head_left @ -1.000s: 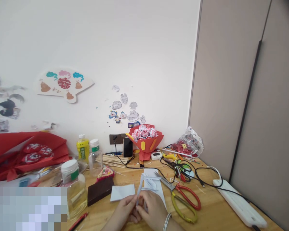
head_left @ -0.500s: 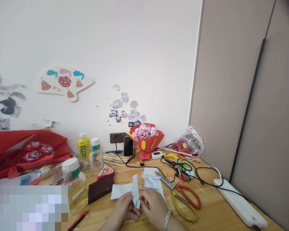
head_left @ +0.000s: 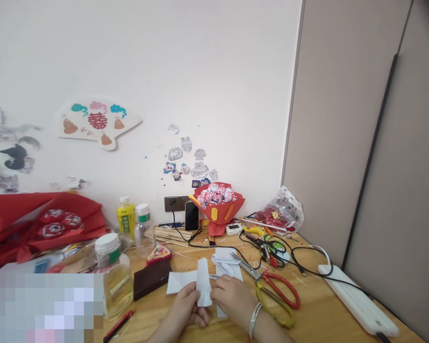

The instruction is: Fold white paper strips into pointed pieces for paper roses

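Observation:
A narrow folded strip of white paper [head_left: 203, 280] stands upright between my two hands. My left hand [head_left: 187, 306] pinches its lower left edge between thumb and curled fingers. At its right edge, my right hand [head_left: 233, 296] has its fingers closed against the paper; their tips are partly hidden. Behind the left hand lies a white paper sheet [head_left: 178, 282]. Several folded paper pieces [head_left: 225, 258] rest on another sheet, just beyond the right hand. Large scissors [head_left: 280, 285] with one red and one yellow handle lie to the right, blades pointing toward the folded pieces.
A dark brown box [head_left: 152, 281], a lidded jar of yellowish liquid [head_left: 118, 288] and a red pen [head_left: 119, 325] are on the left. A bouquet in red wrap [head_left: 219, 214] and a phone [head_left: 192, 216] stand behind. Black cables and a white power strip [head_left: 359, 300] occupy the right.
The paper strip has turned so its broad face shows more. My right hand has shifted slightly right and up, its fingers now along the strip's right edge. My left hand barely moved.

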The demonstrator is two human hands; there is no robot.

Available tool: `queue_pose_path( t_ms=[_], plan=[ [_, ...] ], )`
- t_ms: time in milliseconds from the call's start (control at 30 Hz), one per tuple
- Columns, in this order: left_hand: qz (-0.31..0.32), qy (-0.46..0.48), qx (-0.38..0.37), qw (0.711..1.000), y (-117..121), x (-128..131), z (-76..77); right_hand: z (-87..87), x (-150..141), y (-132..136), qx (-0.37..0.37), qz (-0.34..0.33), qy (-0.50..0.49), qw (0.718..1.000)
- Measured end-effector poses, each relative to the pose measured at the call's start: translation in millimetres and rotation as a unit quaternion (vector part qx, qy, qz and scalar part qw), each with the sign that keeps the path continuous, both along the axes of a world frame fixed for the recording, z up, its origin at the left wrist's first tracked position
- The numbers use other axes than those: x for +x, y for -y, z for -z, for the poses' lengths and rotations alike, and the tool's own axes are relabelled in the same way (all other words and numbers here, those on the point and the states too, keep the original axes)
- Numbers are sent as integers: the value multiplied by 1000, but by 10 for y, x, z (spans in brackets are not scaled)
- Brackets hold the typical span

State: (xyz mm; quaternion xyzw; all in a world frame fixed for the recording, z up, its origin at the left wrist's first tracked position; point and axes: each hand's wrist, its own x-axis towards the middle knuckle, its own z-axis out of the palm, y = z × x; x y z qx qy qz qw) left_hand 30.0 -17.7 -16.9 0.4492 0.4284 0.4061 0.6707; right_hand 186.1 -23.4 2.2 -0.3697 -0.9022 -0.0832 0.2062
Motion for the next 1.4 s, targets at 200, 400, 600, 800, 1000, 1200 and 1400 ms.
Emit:
queue_pose_path(
  t_ms=[200,400,600,800,1000,1200,1400],
  plan=[
    [12,-4,34,999,48,-7,-27,5,9,21,-78,4,-90,993],
    [11,-3,52,999,51,1,-33,78,-63,-7,-163,48,-204,964],
    [28,-26,56,998,63,4,-67,84,-104,-9,-200,69,-269,939],
    [31,-37,57,997,105,16,-118,91,-121,10,-206,66,-282,935],
    [40,-41,59,997,106,35,-137,128,-137,1,-211,82,-288,931],
    [52,-48,89,994,115,32,-127,142,-157,8,-218,91,-308,922],
    [53,-66,106,991,120,33,-124,141,-172,11,-232,96,-321,913]
  ],
)
